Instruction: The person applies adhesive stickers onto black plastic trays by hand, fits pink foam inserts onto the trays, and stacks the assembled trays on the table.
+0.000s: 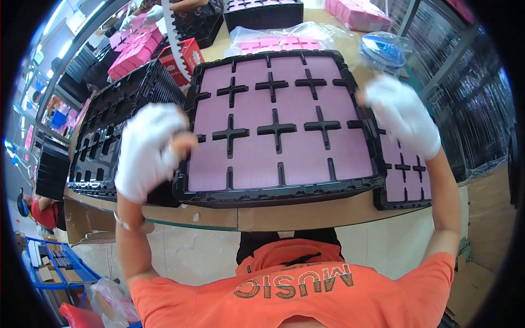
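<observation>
Black plastic rectangular tray [284, 195] holding flat pink inserts [254, 176] lies along near edge of table [273, 217], long axis left-right. Your white-gloved left hand [149, 150] half-curled at left rim, white-gloved right hand [403, 112] by far right corner; can't tell grip.

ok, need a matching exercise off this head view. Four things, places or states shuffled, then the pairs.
Things
1. left hand
2. centre tray
3. blue bundle
4. right hand

Places and states
A. wrapped in clear plastic
B. white-gloved, at the centre tray's right side
C. black, with pink panels between its cross-shaped dividers
D. white-gloved, at the centre tray's left side

Pairs: 1-D, 2-C, 3-A, 4-B
</observation>
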`<action>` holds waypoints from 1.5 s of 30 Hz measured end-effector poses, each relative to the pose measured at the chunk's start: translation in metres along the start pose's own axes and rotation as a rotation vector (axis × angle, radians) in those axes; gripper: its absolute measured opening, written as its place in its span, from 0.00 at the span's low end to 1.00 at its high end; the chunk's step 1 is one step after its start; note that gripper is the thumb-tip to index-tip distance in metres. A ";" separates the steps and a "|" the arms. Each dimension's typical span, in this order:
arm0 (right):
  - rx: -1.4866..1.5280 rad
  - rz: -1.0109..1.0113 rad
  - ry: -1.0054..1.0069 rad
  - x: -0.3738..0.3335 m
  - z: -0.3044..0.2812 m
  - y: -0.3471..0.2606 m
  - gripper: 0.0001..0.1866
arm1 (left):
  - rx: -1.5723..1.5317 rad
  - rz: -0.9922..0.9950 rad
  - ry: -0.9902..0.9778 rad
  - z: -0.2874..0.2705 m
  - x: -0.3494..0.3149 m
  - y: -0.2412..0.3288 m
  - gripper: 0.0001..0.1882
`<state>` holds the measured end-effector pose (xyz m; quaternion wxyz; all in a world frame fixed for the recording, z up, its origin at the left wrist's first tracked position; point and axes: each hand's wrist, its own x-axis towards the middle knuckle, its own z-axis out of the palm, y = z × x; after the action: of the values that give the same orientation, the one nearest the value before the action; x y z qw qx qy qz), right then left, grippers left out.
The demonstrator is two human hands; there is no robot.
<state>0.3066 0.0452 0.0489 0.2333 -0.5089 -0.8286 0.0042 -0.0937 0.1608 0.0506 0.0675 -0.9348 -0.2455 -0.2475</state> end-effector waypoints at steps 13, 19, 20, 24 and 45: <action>-0.464 -0.105 -0.235 0.088 0.063 0.107 0.25 | 0.266 0.073 -0.430 0.086 0.085 -0.082 0.16; -0.479 -0.062 -0.201 0.105 0.071 0.103 0.29 | 0.349 0.126 -0.368 0.094 0.096 -0.079 0.14; -0.484 -0.075 -0.196 0.102 0.068 0.102 0.29 | 0.357 0.115 -0.361 0.095 0.092 -0.078 0.14; -0.465 0.006 -0.369 0.087 0.056 0.083 0.15 | 0.366 -0.019 -0.414 0.095 0.075 -0.081 0.15; 0.569 0.915 -0.086 0.001 0.026 0.074 0.14 | -0.427 -0.925 -0.338 0.048 0.000 -0.065 0.10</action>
<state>0.3579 0.0876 0.0076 0.3020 -0.7340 -0.4971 0.3506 -0.1051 0.2296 0.0097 -0.2809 -0.7488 -0.5834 -0.1417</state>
